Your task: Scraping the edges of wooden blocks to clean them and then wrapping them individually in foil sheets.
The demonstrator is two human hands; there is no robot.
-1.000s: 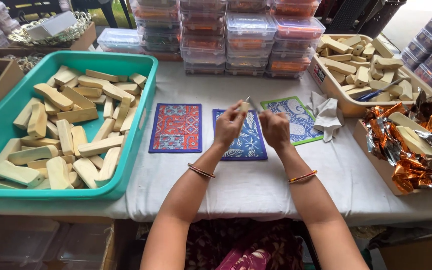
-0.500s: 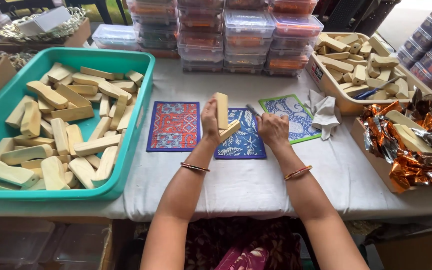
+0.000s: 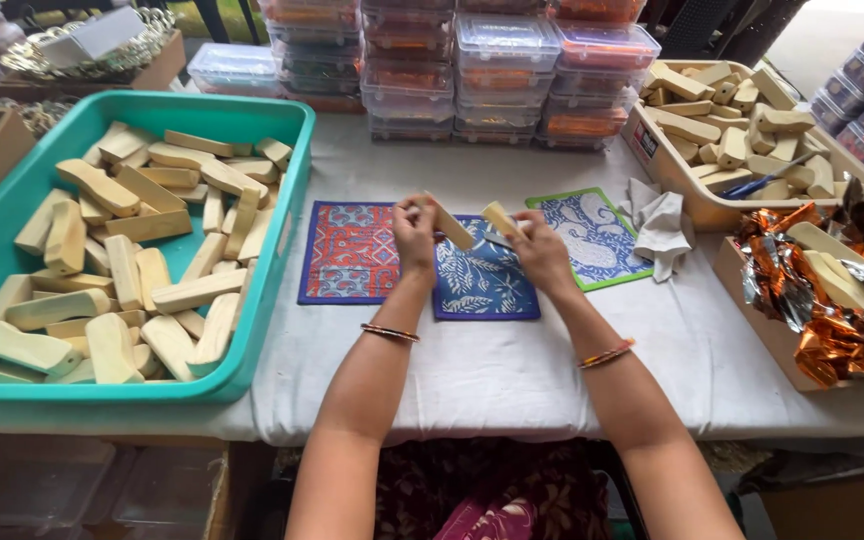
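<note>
A teal tray heaped with pale wooden blocks sits at the left of the table. Three patterned mats lie mid-table: red, dark blue, and green-edged. Stacked clear lidded boxes stand far. At right, a crumpled cloth and orange foil wrappers.

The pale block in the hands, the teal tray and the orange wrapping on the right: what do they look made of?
Pale block: probably unfinished wood, matte with cut flat faces, though soap is possible. Teal tray: moulded plastic, smooth with a slight sheen and rounded rim. Orange wrapping: metallic foil, crinkled with mirror-like glints.
</note>
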